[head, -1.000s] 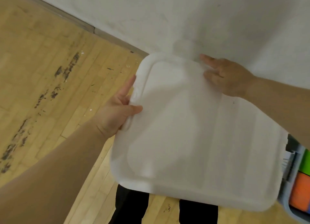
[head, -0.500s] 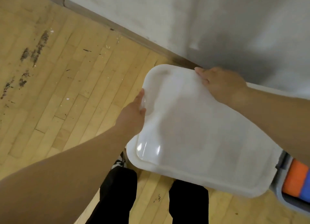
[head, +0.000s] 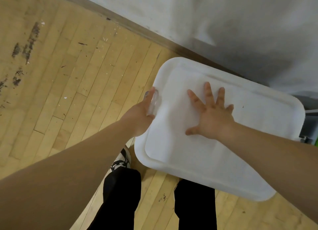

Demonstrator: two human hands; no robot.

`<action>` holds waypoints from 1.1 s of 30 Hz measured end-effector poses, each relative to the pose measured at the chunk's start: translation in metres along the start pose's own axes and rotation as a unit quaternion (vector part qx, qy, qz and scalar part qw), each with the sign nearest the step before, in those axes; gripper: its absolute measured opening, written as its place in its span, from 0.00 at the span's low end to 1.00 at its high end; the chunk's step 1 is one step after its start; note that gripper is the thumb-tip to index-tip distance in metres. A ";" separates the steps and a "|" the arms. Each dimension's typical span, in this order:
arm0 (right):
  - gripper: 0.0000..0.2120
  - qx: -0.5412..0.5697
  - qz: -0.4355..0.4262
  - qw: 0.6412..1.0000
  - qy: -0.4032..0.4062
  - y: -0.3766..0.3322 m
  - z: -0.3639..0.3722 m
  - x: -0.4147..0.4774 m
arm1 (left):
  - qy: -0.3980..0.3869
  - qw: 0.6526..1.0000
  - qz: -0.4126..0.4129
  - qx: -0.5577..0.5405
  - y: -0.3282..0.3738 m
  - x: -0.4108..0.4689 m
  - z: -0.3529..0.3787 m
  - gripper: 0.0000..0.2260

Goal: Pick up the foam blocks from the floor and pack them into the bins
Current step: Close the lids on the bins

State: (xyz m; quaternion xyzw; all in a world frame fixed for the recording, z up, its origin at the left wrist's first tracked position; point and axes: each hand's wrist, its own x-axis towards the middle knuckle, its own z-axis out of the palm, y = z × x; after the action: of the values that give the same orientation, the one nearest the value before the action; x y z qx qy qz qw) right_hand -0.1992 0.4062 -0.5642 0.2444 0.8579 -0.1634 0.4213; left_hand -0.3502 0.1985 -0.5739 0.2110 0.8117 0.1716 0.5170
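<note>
A large white bin lid (head: 215, 159) lies flat below me, close to the wall, and hides whatever is under it. My right hand (head: 212, 116) presses on its top with palm down and fingers spread. My left hand (head: 143, 112) is at the lid's left edge, by a clear latch (head: 154, 101); its fingers lie along the rim and their grip is hidden. No foam blocks show on the floor.
A grey bin (head: 309, 124) with a green sliver stands at the right edge, next to the lid. The grey wall and baseboard (head: 130, 25) run behind. My black trousers and one shoe (head: 121, 161) stand on the wooden floor (head: 60, 85).
The lid has come down from a tilted carry to lie flat. My right hand left the far edge and now presses flat on top. My left hand stays at the left edge.
</note>
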 end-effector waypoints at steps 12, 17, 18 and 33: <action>0.65 0.006 0.005 1.000 -0.022 0.001 -0.002 0.004 | 0.052 0.978 -0.130 -0.153 -0.032 -0.014 0.026 0.55; 0.64 -0.003 -0.001 1.000 -0.021 0.002 -0.002 0.005 | 0.143 0.989 -0.035 -0.027 -0.026 -0.034 0.041 0.38; 0.65 -0.004 -0.002 1.000 -0.019 0.002 -0.001 0.006 | 0.136 0.990 -0.031 -0.030 -0.026 -0.035 0.043 0.36; 0.65 -0.011 0.004 1.000 0.004 0.004 0.002 0.008 | 0.035 0.999 0.027 -0.004 -0.033 -0.032 0.035 0.35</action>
State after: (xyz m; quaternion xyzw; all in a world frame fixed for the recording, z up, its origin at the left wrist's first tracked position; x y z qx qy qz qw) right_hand -0.1996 0.4102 -0.5721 0.2441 0.8603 -0.1514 0.4212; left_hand -0.3121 0.1557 -0.5801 0.2248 0.8224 0.1959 0.4845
